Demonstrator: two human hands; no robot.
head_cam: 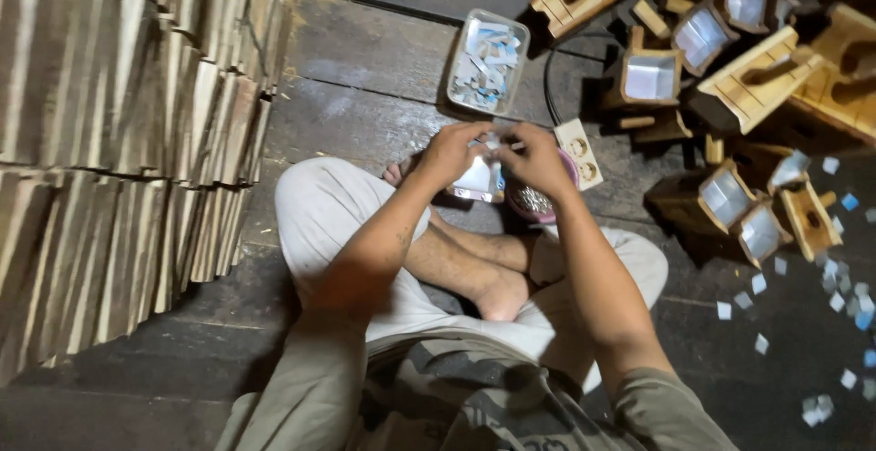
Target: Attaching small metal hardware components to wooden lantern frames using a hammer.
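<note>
left hand (450, 152): raised in front of the crossed legs, fingers curled together and pinching a small pale paper piece (500, 132) at its left side
right hand (537, 159): just beside the left, fingertips meeting it on the same paper piece, fingers bunched tight
paper piece: held between both hands, above a small wooden box (478, 180) with a pale lining that sits on the floor in front of the feet
pink bowl (538, 203): on the floor under the right hand, partly hidden
tray (488, 61): clear, oblong, holding paper scraps, on the floor beyond the hands
white socket strip (578, 152): beside the right hand
wooden boxes (730, 77): heaped toward the right edge of the floor
stacked wood slats (119, 141): along the left edge
</note>
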